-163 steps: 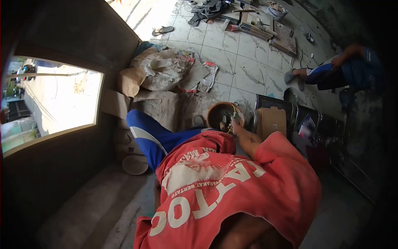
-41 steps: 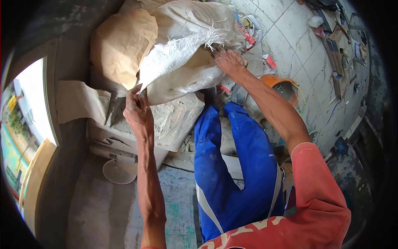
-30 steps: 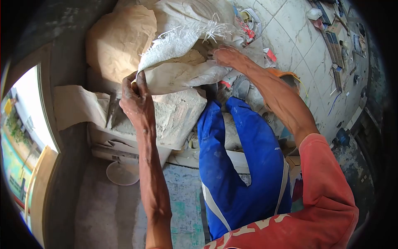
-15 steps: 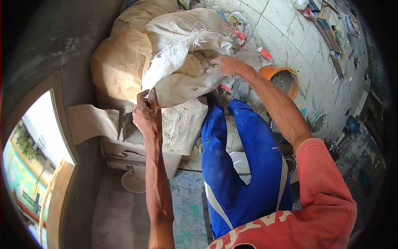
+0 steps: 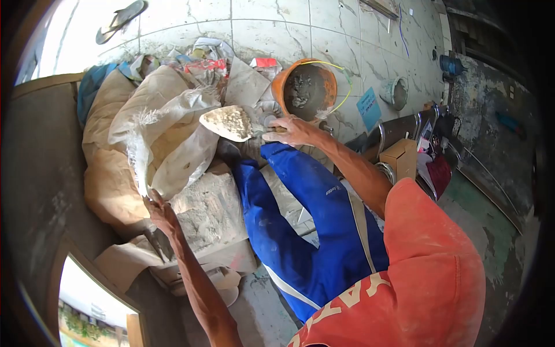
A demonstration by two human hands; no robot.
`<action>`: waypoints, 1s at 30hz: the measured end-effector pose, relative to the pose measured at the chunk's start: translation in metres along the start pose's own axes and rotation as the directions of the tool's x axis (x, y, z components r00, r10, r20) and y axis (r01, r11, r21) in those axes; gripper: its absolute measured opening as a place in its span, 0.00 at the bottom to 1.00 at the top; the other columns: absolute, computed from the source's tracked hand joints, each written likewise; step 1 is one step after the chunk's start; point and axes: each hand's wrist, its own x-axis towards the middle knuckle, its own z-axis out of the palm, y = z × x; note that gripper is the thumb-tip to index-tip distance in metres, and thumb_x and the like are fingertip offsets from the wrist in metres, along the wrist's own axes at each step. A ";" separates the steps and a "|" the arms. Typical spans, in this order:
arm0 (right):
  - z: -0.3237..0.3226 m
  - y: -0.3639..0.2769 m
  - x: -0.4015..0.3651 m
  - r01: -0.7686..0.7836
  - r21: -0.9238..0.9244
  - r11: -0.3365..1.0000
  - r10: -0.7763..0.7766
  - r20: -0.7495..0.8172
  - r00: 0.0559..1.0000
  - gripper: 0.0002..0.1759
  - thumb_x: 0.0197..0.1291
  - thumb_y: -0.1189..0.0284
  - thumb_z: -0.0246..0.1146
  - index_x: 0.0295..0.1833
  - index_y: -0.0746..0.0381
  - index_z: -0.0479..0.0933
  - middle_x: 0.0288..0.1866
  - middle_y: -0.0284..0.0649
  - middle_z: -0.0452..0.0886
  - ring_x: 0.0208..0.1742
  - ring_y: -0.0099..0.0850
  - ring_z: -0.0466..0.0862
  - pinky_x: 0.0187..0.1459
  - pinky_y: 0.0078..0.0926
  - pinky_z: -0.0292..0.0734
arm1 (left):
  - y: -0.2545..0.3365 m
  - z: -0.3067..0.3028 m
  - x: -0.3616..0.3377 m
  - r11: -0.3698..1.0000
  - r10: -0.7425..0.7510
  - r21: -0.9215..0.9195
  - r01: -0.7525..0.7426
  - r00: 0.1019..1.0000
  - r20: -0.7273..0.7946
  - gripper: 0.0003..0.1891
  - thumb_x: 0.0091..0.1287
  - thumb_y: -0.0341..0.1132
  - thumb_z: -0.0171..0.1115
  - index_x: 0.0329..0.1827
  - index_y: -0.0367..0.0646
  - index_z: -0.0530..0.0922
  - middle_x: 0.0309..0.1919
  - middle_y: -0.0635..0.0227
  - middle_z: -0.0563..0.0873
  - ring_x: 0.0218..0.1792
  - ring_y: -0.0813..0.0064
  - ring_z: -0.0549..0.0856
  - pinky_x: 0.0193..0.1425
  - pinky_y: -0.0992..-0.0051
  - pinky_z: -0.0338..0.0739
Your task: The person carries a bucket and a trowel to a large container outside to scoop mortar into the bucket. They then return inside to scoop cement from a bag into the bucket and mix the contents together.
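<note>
My right hand (image 5: 292,130) is closed round the handle of a trowel (image 5: 252,132). A heap of pale, crumbly powder (image 5: 228,122) covers its blade, held level beside the sack's mouth. Between the fingers of my left hand (image 5: 161,214) is the frayed edge of a whitish woven sack (image 5: 188,165), which gapes toward me. Just beyond the trowel stands an orange bucket (image 5: 333,89) with grey wet mix (image 5: 300,87) inside.
Brown paper bags (image 5: 107,185) lean by the wall at left. A dusty block-like bag (image 5: 208,208) lies below the sack. Farther right are a small pail (image 5: 394,92), a blue sheet (image 5: 368,109) and a cardboard box (image 5: 399,157). A sandal (image 5: 121,20) lies on the tiles.
My right hand has come out of the sack with the loaded trowel and moved toward the bucket. My left hand still grips the sack's edge. The view has turned to the right.
</note>
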 end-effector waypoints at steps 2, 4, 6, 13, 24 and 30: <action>-0.018 0.011 -0.040 -0.210 0.231 0.950 0.211 0.022 0.977 0.31 0.51 0.49 0.58 0.48 0.66 0.72 0.22 0.38 0.73 0.16 0.24 0.71 0.21 0.25 0.69 | -0.032 0.012 -0.004 0.995 0.102 0.006 -0.102 0.995 -0.009 0.30 0.63 0.55 0.43 0.49 0.32 0.70 0.31 0.49 0.78 0.31 0.54 0.78 0.37 0.63 0.69; -0.023 0.040 -0.068 -0.294 0.449 0.844 0.351 -0.047 0.935 0.26 0.53 0.52 0.58 0.46 0.65 0.72 0.18 0.31 0.67 0.13 0.16 0.64 0.14 0.16 0.61 | -0.029 0.002 -0.015 0.996 0.089 -0.027 -0.088 0.995 0.039 0.33 0.62 0.57 0.43 0.54 0.31 0.65 0.35 0.52 0.79 0.32 0.60 0.80 0.38 0.66 0.72; -0.030 0.074 -0.086 -0.337 0.503 0.796 0.440 -0.097 0.893 0.26 0.53 0.52 0.58 0.46 0.65 0.72 0.18 0.32 0.67 0.13 0.17 0.65 0.14 0.17 0.61 | -0.018 -0.005 -0.042 0.989 -0.034 -0.144 0.042 0.998 0.058 0.38 0.61 0.59 0.45 0.61 0.32 0.55 0.40 0.52 0.78 0.35 0.61 0.80 0.41 0.67 0.73; -0.033 0.208 -0.047 -0.580 0.562 0.591 0.758 -0.139 0.638 0.24 0.54 0.53 0.55 0.45 0.63 0.73 0.20 0.35 0.70 0.13 0.23 0.69 0.13 0.23 0.63 | -0.031 -0.008 -0.152 0.998 0.021 0.051 -0.023 0.999 0.040 0.29 0.63 0.44 0.52 0.62 0.38 0.55 0.38 0.55 0.77 0.33 0.65 0.77 0.36 0.68 0.72; -0.013 0.291 -0.003 -0.486 -0.196 0.852 0.372 -0.426 0.824 0.13 0.48 0.62 0.57 0.35 0.60 0.75 0.29 0.49 0.78 0.32 0.40 0.81 0.34 0.32 0.75 | -0.008 0.018 -0.241 0.992 -0.018 0.128 -0.007 0.981 0.196 0.25 0.64 0.39 0.50 0.60 0.36 0.57 0.40 0.57 0.77 0.38 0.65 0.77 0.40 0.70 0.72; -0.043 0.245 -0.037 -0.627 -0.202 0.753 0.464 -0.511 0.723 0.16 0.53 0.67 0.50 0.42 0.67 0.73 0.40 0.56 0.76 0.43 0.47 0.78 0.43 0.39 0.73 | 0.028 0.060 -0.256 0.972 0.186 0.096 -0.214 0.954 0.235 0.24 0.63 0.38 0.51 0.58 0.33 0.60 0.43 0.51 0.75 0.43 0.59 0.75 0.48 0.64 0.68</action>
